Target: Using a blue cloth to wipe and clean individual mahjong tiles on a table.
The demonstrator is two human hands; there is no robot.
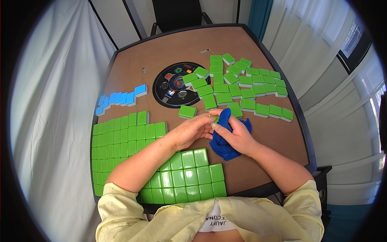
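Observation:
Between my two hands, above the table's near middle, is a green-backed mahjong tile (214, 118), partly hidden by fingers and cloth. My left hand (196, 127) grips the tile from its left side. In my right hand (239, 133) a dark blue cloth (223, 142) is bunched against the tile, its folds hanging below the fingers. A single green tile (187, 111) lies just beyond my left hand. Under and beside my left forearm, green tiles (184, 177) form tight rows, green faces up. Loosely scattered green tiles (223, 98) lie beyond my hands to the right.
A round black control panel (164, 85) is set into the brown mahjong table (169, 48), some tiles overlapping its right side. Several blue tiles (122, 98) lie at the left. A dark raised rim (297, 127) borders the table. A black chair (177, 15) stands at the far side.

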